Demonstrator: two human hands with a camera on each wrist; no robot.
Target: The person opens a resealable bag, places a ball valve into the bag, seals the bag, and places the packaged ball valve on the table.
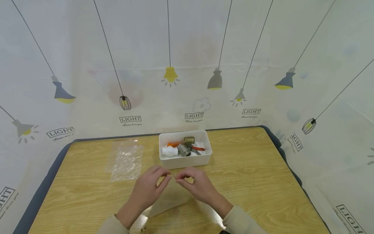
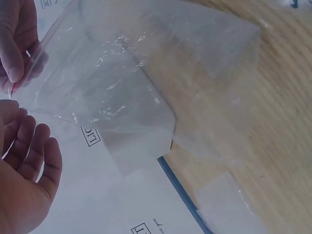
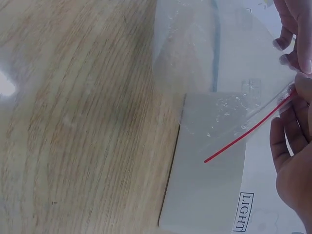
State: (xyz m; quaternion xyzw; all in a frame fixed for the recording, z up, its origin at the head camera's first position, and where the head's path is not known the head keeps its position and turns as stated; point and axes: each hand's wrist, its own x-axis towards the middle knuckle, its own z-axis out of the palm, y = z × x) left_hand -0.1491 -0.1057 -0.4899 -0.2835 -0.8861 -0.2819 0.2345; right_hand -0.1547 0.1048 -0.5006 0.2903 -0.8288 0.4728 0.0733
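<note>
A clear plastic zip bag (image 1: 169,200) hangs between both hands above the table, its red zip strip (image 3: 248,131) showing in the right wrist view. My left hand (image 1: 147,187) pinches the bag's top edge between thumb and index finger; its other fingers (image 2: 36,161) are bent loosely. Close beside it, my right hand (image 1: 198,185) pinches the same edge, fingertips almost meeting the left ones. The bag looks flat, with nothing visible inside it. Just beyond the hands stands a white plastic box (image 1: 187,161).
Inside the box lie a brass fitting (image 1: 189,140), a grey metal fitting (image 1: 184,150), a white plastic fitting (image 1: 169,151), an orange piece (image 1: 174,144) and a red-handled piece (image 1: 198,148). Clear plastic bags (image 1: 127,162) lie left of the box on the wooden table (image 1: 257,175).
</note>
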